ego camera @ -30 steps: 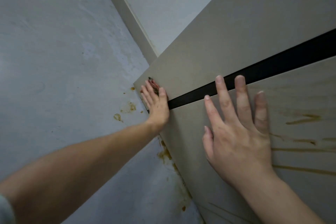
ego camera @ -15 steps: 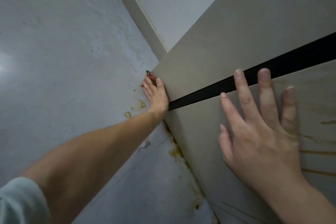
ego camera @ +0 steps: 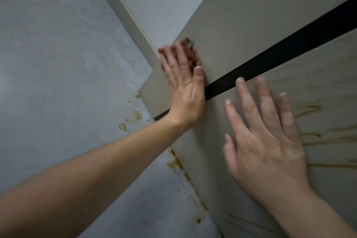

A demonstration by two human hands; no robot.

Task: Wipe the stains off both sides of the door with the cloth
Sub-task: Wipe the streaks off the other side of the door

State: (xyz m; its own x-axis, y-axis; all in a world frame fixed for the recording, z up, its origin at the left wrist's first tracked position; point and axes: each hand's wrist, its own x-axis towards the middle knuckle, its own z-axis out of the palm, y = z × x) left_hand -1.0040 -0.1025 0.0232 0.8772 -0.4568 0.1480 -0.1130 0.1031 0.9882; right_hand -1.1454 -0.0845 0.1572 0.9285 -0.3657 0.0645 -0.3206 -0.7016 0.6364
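Left hand is lying flat on the door near its edge, blocking the stretch over the black strip. Right hand is spreading flat lower down, taking up the middle of the panel. Door face above the strip is staying bare. Brown streaks at right are sitting uncovered, reachable. Wall is closing off the left side.

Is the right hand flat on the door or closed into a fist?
Flat. The right hand lies open with fingers spread against the door, below the black strip; it holds nothing visible.
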